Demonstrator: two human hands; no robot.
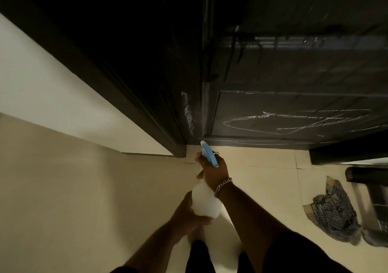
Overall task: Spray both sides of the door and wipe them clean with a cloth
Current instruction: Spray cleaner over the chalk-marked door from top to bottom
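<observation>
head view, looking down. right hand, wearing a chain bracelet, grips the neck of the spray bottle at frame centre, fingers curled round it below the blue trigger head; the nozzle points toward 12 o'clock at the foot of the door. left hand cups the bottle's white base from 7 o'clock, fingers wrapped under it. the dark door fills the frame from 12 to 3 o'clock; pale streaks mark its lower panel. the dark frame runs toward 10 o'clock beside a cream wall. a checked cloth lies crumpled on the tile floor at 4 o'clock, well apart from both hands.
</observation>
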